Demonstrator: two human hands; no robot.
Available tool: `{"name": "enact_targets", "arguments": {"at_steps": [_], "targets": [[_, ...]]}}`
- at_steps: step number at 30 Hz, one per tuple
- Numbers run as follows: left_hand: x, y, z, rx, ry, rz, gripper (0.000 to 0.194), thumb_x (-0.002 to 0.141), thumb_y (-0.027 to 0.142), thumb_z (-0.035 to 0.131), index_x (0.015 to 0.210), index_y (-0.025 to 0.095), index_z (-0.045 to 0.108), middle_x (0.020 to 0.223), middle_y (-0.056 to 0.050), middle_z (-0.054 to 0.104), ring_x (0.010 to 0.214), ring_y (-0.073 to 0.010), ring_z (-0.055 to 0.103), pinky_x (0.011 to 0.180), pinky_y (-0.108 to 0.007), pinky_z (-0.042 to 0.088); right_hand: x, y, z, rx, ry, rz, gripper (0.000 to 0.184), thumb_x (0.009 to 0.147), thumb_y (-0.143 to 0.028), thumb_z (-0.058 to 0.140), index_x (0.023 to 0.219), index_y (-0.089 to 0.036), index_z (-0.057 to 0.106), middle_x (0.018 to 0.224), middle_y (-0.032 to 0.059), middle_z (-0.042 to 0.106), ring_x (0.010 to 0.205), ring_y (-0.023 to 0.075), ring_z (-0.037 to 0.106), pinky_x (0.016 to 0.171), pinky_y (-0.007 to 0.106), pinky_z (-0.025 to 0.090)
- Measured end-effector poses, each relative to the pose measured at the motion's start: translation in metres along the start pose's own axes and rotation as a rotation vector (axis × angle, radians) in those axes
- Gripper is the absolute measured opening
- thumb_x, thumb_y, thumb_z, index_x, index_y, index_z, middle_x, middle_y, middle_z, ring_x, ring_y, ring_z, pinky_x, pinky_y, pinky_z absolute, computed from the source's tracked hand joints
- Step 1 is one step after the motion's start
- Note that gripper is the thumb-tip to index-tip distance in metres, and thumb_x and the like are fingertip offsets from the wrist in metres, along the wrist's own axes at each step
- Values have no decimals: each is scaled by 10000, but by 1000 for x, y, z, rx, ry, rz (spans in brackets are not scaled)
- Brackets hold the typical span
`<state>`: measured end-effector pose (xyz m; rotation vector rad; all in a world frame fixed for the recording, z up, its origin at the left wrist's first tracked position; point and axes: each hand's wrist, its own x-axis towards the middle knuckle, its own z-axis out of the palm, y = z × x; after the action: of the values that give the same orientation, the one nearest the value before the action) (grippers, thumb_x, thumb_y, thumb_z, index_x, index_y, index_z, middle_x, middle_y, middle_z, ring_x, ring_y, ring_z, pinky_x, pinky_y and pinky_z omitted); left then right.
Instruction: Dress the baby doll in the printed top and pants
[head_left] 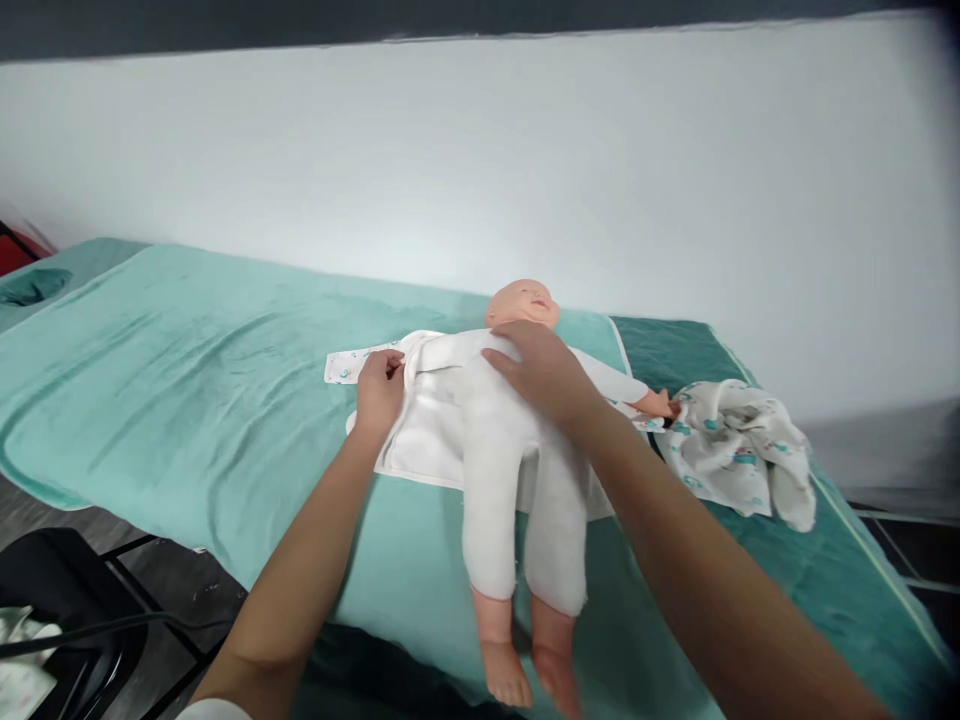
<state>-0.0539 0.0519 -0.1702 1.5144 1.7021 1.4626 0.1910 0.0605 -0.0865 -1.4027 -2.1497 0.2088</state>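
Note:
A baby doll [491, 430] with a white cloth body lies on its back, feet toward me. Spread open beneath it is a white baby shirt [427, 430] with a small blue print on its sleeves. My left hand [381, 385] pinches the shirt's edge beside the doll's arm on the left. Across the doll's upper chest, just below its chin, rests my right hand [544, 370], fingers stretched out. The doll's arm on the left is mostly covered by the shirt, and its hand there is hidden.
The bed has a light green cover [187, 370] and a darker green quilted part [847, 570] at the right. A crumpled printed baby garment [739, 450] lies by the doll's other hand. A white wall [375, 170] stands behind; a black chair [67, 590] is at lower left.

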Motion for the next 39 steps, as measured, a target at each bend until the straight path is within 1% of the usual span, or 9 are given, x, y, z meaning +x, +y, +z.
{"name": "enact_targets", "arguments": {"at_steps": [4,8,12,16,20,24,28,32,39], "targets": [[-1,1,1,106,41,5,209,805,261,683,1003,204,648,978,-54,637,881,-195,600,845,-335,486,-44,45,-8,90,375,297,314,944,-444,478,1041,-197,646,1076,140,691,1003,286,645,903,431,510],[-4,8,2,209,26,9,139,829,335,685,866,215,624,938,-44,620,845,-193,573,794,-330,455,-65,72,-4,136,284,554,427,931,-582,473,1067,-209,629,853,102,704,851,301,656,795,421,487],[-6,17,4,264,-20,107,194,851,272,632,699,221,523,871,-41,588,829,-198,545,783,-327,429,-64,78,-3,205,300,607,589,905,-642,502,1265,-179,553,905,121,729,918,325,671,819,428,485],[-12,32,6,168,-48,128,138,899,323,585,804,223,572,844,-25,611,785,-185,537,761,-314,412,-65,76,-1,349,208,665,633,880,-660,542,1306,-192,568,946,131,747,919,324,683,827,442,504],[-17,52,14,40,-110,88,156,934,364,551,888,225,606,884,-12,655,784,-171,554,771,-301,404,-64,72,9,755,218,645,712,833,-631,641,1424,-256,507,1106,88,734,926,253,697,815,388,548],[-13,69,24,-83,-150,-6,176,941,355,555,831,219,547,753,27,553,723,-142,482,716,-274,366,-60,64,22,1016,253,551,829,798,-603,706,1494,-261,412,1196,73,691,1055,229,684,887,359,572],[-1,86,26,-132,-137,-50,208,910,353,614,785,213,525,708,37,491,691,-132,423,677,-262,329,-58,52,32,955,152,461,852,855,-640,610,1564,-300,283,1379,115,599,1286,250,598,979,405,563],[10,107,21,-117,-140,28,185,910,319,605,781,203,543,717,33,510,696,-130,439,696,-263,341,-57,47,42,926,-14,395,846,892,-637,551,1594,-306,213,1521,143,482,1429,215,481,1075,398,506],[-1,147,25,233,-306,16,141,886,219,586,748,191,580,768,-3,634,746,-162,551,725,-289,396,-60,50,49,1119,-101,417,914,863,-629,653,1603,-376,180,1630,121,320,1523,224,331,1165,426,400]]}}
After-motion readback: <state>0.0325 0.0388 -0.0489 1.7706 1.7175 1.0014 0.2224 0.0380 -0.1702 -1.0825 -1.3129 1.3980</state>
